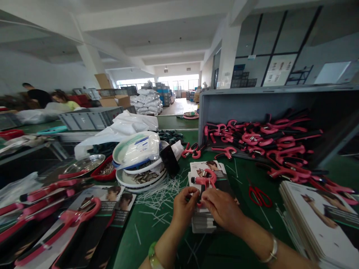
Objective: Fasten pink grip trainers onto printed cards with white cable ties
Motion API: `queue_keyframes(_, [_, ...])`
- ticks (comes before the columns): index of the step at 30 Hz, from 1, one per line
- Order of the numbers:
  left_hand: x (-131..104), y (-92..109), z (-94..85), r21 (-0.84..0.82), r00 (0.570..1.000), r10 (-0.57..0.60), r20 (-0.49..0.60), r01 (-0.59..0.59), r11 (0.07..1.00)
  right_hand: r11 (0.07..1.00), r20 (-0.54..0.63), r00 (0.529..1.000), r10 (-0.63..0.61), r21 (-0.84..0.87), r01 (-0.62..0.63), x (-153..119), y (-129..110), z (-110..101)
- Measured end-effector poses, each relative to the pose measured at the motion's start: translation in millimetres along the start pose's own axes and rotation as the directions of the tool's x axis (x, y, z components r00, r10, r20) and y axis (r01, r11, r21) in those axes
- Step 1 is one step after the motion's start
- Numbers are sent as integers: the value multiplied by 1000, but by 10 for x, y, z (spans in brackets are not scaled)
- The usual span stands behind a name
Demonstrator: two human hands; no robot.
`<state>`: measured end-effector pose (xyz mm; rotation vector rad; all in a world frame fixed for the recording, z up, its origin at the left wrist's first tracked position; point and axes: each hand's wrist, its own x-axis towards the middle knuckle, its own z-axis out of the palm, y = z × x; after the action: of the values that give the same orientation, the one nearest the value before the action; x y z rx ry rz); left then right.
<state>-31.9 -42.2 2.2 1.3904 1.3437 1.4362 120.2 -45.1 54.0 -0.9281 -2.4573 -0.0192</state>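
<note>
A pair of pink-and-black pliers (209,177) with a curved head lies on a printed backing card (224,183), on top of a stack of such cards. My left hand (183,205) pinches at the left side of the pliers' handles, thumb and forefinger together. From the other side, my right hand (223,209) closes its fingers over the same handles. The lower part of the pliers is hidden by both hands, and any thin strip between the fingertips cannot be made out. Thin white plastic ties (164,194) lie scattered left of the stack.
A grey crate (269,93) tipped toward me holds many loose pliers. Red scissors (259,196) and a second card stack (322,228) lie at right. Carded pliers (75,220) pile up at left, near white basins (140,175) of metal parts. Two people sit far left.
</note>
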Motion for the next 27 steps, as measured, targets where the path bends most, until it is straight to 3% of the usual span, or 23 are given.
queue_keyframes(3, [23, -42, 18, -31, 999, -28, -35, 27, 999, 984, -3, 988, -154, -93, 153, -88, -82, 62])
queue_keyframes(6, [28, -70, 44, -46, 998, -28, -55, 25, 999, 936, -124, 940, -318, -198, 290, -236, -123, 81])
queue_keyframes(9, [16, -72, 77, -68, 997, -29, -66, 24, 997, 911, -173, 907, -385, -227, 344, -337, -136, 104])
queue_keyframes(13, [-1, -67, 111, -113, 996, -31, -83, 21, 993, 907, -154, 902, -404, -200, 372, -287, -152, 125])
queue_keyframes(16, [-9, -65, 106, -119, 996, -43, -72, 35, 992, 974, -212, 951, -224, -90, 209, -125, -98, 69])
queue_keyframes(18, [-9, -65, 87, -90, 998, -30, -55, 25, 996, 996, -216, 975, 53, 78, -37, -5, -13, 5])
queue_keyframes(20, [-4, -71, 62, -39, 999, 18, -49, -20, 999, 930, -134, 949, 285, 279, -240, 85, 87, -46])
queue_keyframes(23, [13, -91, 26, 56, 990, 135, -43, -133, 990, 815, -13, 926, 378, 479, -326, 133, 195, -60])
queue_keyframes(27, [30, -103, -5, 155, 963, 270, -7, -266, 952, 783, 22, 919, 393, 516, -347, 92, 205, -10])
